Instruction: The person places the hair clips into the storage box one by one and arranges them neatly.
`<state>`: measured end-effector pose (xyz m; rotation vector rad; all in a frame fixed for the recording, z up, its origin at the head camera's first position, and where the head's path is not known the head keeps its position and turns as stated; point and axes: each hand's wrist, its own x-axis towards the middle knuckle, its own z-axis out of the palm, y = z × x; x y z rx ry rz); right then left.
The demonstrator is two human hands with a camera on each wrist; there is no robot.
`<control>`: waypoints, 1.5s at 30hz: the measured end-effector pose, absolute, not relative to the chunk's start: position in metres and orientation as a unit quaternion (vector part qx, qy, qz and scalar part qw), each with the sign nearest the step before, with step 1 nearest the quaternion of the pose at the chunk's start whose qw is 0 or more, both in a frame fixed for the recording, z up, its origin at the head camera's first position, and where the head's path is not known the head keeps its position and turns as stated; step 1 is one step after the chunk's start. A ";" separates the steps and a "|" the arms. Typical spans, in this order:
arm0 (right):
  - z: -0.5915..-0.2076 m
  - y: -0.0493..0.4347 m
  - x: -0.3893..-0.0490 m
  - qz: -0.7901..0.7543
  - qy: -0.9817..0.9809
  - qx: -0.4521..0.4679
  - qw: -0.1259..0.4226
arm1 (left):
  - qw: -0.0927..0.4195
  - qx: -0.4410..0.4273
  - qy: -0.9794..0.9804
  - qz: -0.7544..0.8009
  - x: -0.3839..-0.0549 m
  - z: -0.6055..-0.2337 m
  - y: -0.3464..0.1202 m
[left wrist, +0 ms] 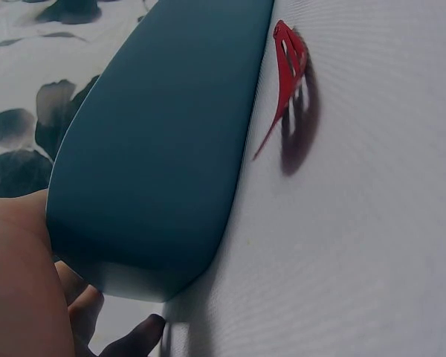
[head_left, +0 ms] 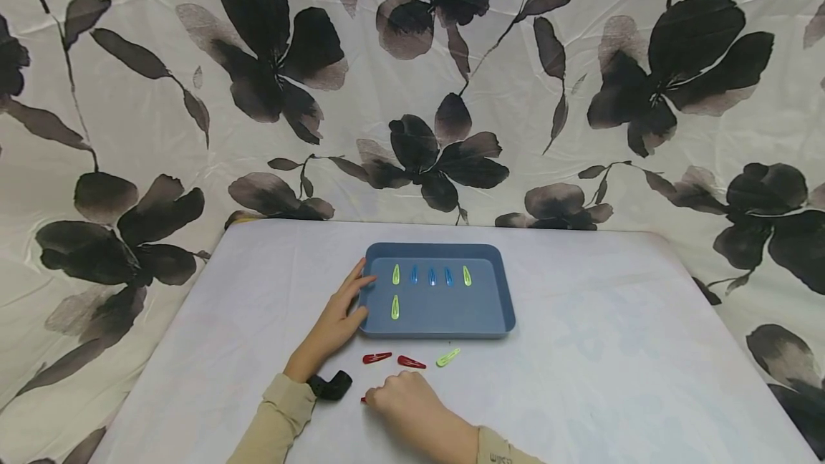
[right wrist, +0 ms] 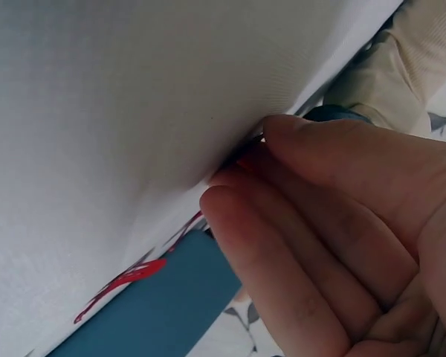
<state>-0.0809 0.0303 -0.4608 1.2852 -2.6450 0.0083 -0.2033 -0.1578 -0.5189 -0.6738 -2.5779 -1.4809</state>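
Note:
My left hand (head_left: 336, 317) rests along the left side of a blue tray (head_left: 445, 328), its fingers spread at the rim. My right hand (head_left: 412, 403), low over the white table in front of the tray, pinches a red snap hair clip (head_left: 364, 399); the fingers hide most of it. Two more red hair clips (head_left: 377, 358) (head_left: 411, 362) and a green hair clip (head_left: 447, 357) lie between that hand and the tray. Inside the tray, green hair clips (head_left: 396, 275) and blue hair clips (head_left: 432, 277) form a row, with another green hair clip (head_left: 395, 307) below its left end.
A white cloth covers the table (head_left: 599, 356), which extends widely to the right of the tray. Behind it hangs a floral curtain (head_left: 361, 92). A black wrist camera (head_left: 331, 385) sits on the left wrist, close to the right hand.

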 end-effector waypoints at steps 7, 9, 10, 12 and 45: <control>-0.458 0.026 -0.078 0.000 -0.902 0.424 0.086 | 0.046 -0.221 -0.845 -0.484 -0.203 -0.519 -0.158; -0.458 0.026 -0.079 0.004 -0.901 0.423 0.094 | 0.046 -0.223 -0.845 -0.485 -0.203 -0.519 -0.158; -0.458 0.027 -0.080 0.009 -0.901 0.423 0.097 | 0.046 -0.223 -0.843 -0.487 -0.203 -0.518 -0.158; -0.458 0.028 -0.082 0.027 -0.901 0.422 0.099 | 0.044 -0.223 -0.842 -0.489 -0.203 -0.518 -0.158; -0.408 0.037 -0.124 0.339 -0.862 0.373 0.043 | 0.044 -0.232 -0.840 -0.489 -0.204 -0.520 -0.160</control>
